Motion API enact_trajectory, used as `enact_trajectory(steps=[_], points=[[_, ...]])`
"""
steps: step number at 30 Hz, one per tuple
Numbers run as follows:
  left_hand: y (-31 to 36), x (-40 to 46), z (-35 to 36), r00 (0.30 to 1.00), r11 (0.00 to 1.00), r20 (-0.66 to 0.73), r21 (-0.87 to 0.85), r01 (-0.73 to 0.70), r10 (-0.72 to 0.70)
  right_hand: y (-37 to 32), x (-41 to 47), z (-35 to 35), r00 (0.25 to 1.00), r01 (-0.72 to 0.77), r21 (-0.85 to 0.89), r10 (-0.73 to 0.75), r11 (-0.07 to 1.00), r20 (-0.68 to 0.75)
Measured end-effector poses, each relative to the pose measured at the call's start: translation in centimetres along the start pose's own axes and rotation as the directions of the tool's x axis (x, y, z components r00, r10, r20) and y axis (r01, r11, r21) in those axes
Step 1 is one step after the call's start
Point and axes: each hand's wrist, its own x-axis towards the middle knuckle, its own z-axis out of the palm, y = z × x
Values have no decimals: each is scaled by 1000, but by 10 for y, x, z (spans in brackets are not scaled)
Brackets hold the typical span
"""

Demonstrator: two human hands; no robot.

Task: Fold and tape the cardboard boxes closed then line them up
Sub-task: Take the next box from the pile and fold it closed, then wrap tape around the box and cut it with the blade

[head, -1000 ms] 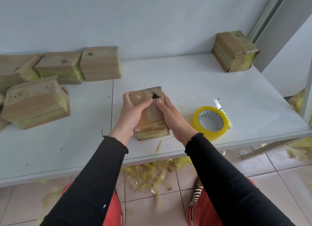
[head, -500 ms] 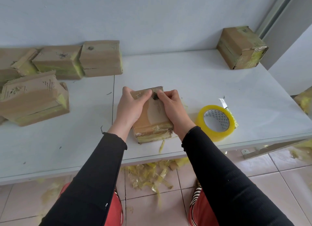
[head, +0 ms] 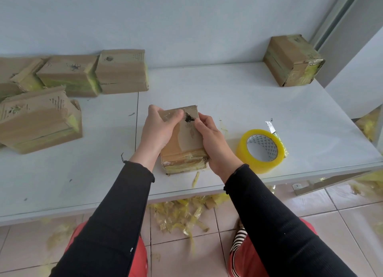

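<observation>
Both hands clamp the small box [head: 184, 140] near the table's [head: 228, 94] front edge — left hand [head: 158, 129], right hand [head: 213, 144] — long axis pointing away from them, tape roll [head: 261, 150] just right, nearer the right hand.

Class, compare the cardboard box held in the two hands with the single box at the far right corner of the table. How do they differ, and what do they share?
The held box is gripped by the left hand and right hand near the table's front edge; the corner box stands untouched by the wall. The held box shows a dark torn hole on top; the corner box's top shows none. Both are brown cardboard with yellowish tape.
</observation>
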Motion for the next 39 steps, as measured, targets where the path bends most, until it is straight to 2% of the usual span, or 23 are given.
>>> enact_trajectory(steps=[2, 6, 9, 12, 15, 18, 20, 21, 23, 25, 27, 28, 31, 33, 35, 37, 39], points=[[1, -5, -1, 999, 999, 47, -46, 23, -21, 0, -1, 3, 1000, 15, -4, -15, 1000, -10], [-5, -13, -6, 991, 963, 103, -248, 103, -80, 4, 3, 6, 998, 44, 1, -44, 999, -33], [-11, -12, -11, 981, 922, 177, -362, 140, -79, 10, 3, 2, 999, -4, -46, 6, 999, 48], [-12, -12, -12, 978, 910, 192, -387, 151, -81, 15, 9, -4, 992, -45, -105, 56, 993, 110], [-10, -16, -8, 984, 915, 165, -384, 124, -65, 9, 11, -5, 993, -47, -131, 61, 990, 104], [-2, -24, -7, 995, 970, 100, -243, 28, -4, 0, -3, 0, 996, 28, -263, -3, 965, 93], [3, -26, -12, 994, 994, 0, 5, -105, 105, -6, -12, -11, 993, 116, -405, -107, 907, 46], [7, -27, -16, 975, 962, -61, 187, -199, 214, -13, -16, -22, 987, 140, -465, -158, 874, -1], [18, -33, -18, 870, 807, -127, 456, -374, 476, -31, -20, -58, 953, 159, -565, -276, 810, -128], [38, -49, -1, 773, 718, -96, 458, -524, 627, -46, -23, -109, 874, 76, -713, -391, 697, -289], [58, -76, 34, 743, 686, 52, 345, -641, 668, -49, -27, -158, 841, -114, -812, -379, 573, -386], [65, -90, 57, 732, 680, 161, 282, -677, 662, -48, -30, -176, 855, -183, -802, -311, 568, -415], [69, -120, 122, 712, 716, 460, 207, -667, 530, -41, -37, -199, 919, -231, -626, -44, 745, -391], [65, -125, 150, 720, 741, 538, 237, -628, 439, -41, -42, -200, 936, -197, -542, -9, 817, -353], [63, -122, 160, 770, 780, 521, 276, -561, 370, -37, -46, -198, 943, -130, -500, -48, 856, -328], [66, -118, 159, 827, 818, 469, 312, -483, 310, -33, -49, -193, 940, -20, -501, -155, 865, -304], [67, -112, 153, 854, 826, 449, 354, -439, 262, -32, -54, -185, 912, 115, -635, -335, 764, -237]])
